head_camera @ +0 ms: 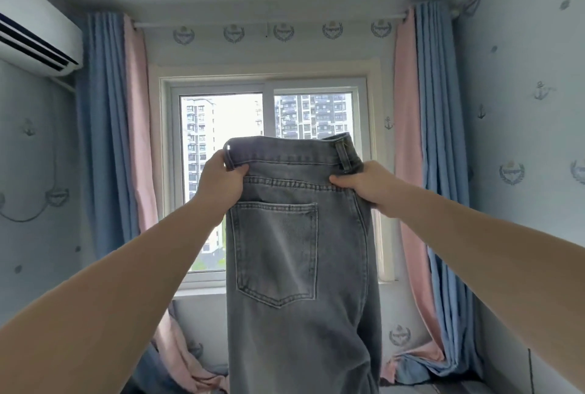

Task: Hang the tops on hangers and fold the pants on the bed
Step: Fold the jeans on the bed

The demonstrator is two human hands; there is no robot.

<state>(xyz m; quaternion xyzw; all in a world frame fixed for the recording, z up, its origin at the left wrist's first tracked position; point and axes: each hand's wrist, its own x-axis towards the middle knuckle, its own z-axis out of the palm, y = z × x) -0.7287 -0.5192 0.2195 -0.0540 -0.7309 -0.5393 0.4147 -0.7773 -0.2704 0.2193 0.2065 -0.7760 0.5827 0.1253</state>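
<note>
- Jeans [300, 298], grey washed denim, hang in mid-air in front of the person. They are held up at arm's length before the window, with the legs dropping straight down out of the bottom of the view.
- Wallpaper [522, 109], pale blue with anchor and crest prints, covers the side walls and the strip above the window.
- Curtains hang at both sides of the window. The left curtain [104, 140] and the right curtain [433, 140] are each blue on the outside and pink on the inside, and their lower ends are bunched on the surface below.
- Window [221, 140], a white-framed sliding one, shows tall apartment blocks outside; the jeans cover its lower middle.
- Air conditioner [34, 33], white, sits high on the left wall.
- Back pocket [275, 251] faces the camera, below the left hand.
- Left hand [221, 181] grips the left end of the waistband [285, 153], with the thumb on the near side.
- Right hand [370, 186] pinches the denim at the right edge, just under the waistband; the two hands are apart, one at each side.
- Belt loop [345, 156] stands just above the right hand.
</note>
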